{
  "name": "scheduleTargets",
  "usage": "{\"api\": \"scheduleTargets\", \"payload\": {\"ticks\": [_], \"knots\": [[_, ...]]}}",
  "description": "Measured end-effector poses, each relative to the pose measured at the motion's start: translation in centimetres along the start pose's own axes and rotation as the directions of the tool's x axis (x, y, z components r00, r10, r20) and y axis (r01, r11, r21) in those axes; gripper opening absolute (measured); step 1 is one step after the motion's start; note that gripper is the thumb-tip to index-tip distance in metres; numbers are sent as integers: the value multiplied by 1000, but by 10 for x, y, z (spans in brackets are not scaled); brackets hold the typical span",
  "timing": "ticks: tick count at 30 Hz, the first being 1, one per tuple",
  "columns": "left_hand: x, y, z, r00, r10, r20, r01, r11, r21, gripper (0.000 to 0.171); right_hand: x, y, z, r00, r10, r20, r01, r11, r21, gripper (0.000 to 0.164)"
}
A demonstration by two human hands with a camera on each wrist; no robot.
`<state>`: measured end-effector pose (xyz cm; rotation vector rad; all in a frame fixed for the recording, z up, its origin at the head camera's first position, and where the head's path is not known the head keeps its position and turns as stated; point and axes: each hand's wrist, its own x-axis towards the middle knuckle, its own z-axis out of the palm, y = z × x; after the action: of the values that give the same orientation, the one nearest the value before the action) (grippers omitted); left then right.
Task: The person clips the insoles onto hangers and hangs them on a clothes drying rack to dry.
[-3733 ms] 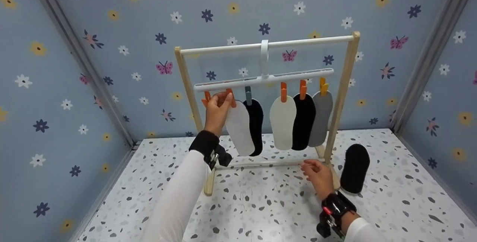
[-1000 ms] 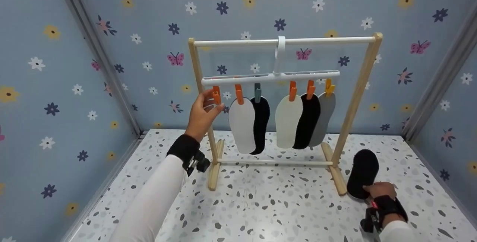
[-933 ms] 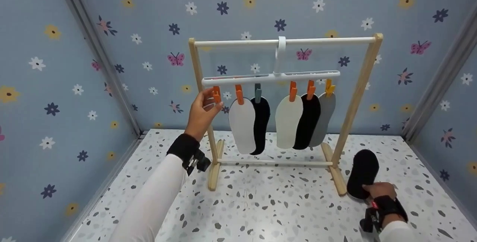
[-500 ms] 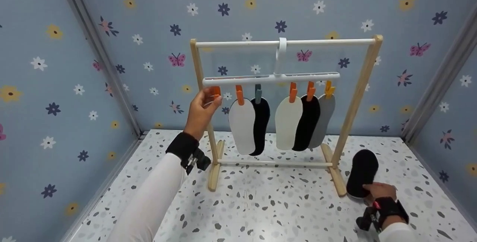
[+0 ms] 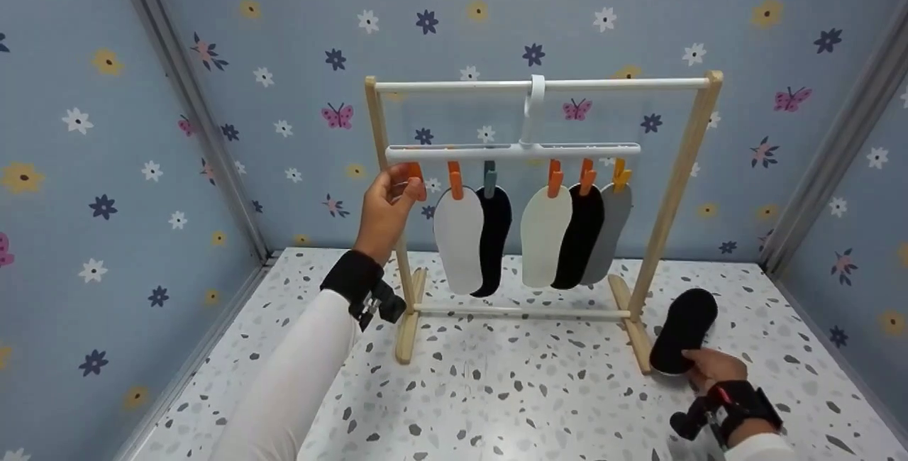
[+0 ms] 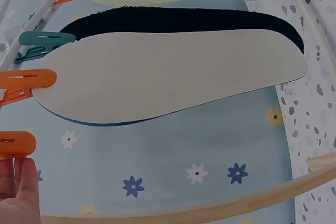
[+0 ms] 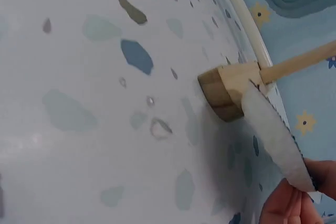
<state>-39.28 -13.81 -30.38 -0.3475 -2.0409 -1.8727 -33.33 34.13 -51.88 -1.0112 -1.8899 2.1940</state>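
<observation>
My left hand (image 5: 385, 213) pinches an orange clothespin (image 5: 416, 181) at the left end of the white hanger (image 5: 461, 153). Nothing hangs from that clothespin; the left wrist view shows its rounded end (image 6: 18, 143) above my fingertips. Beside it, a white insole (image 5: 460, 241) and a black insole (image 5: 496, 234) hang from an orange and a teal clothespin (image 5: 489, 179). At the lower right, my right hand (image 5: 716, 367) grips the near end of a loose black insole (image 5: 684, 330). Its pale underside (image 7: 273, 135) faces the right wrist camera, tilted up off the table.
The hanger hooks over a wooden rack (image 5: 674, 191) with a white top rail. On its right half hang a cream insole (image 5: 546, 237), a black one and a grey one (image 5: 611, 234). The rack's right foot (image 5: 638, 344) stands close to the loose insole on the speckled table (image 5: 496, 390).
My left hand has gone from the second clothespin to the leftmost one. My right hand has moved right and taken hold of the loose black insole, which now tilts and has shifted slightly left.
</observation>
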Motion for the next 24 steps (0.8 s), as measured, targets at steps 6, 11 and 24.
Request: {"api": "scheduleTargets", "payload": {"ticks": [6,11,24], "knots": [[-2,-2,3,1000,3,-10,-3,1000,5,45,-21,7,16,989,-129,-75,126,991,-49,34],[-3,-1,3,1000,7,-11,-7,1000,-3,44,-32,12,30,979,-203,-21,204,976,78,27],[-3,3,4,1000,0,-10,0,1000,3,40,-72,26,60,967,-229,111,193,944,269,25]]}}
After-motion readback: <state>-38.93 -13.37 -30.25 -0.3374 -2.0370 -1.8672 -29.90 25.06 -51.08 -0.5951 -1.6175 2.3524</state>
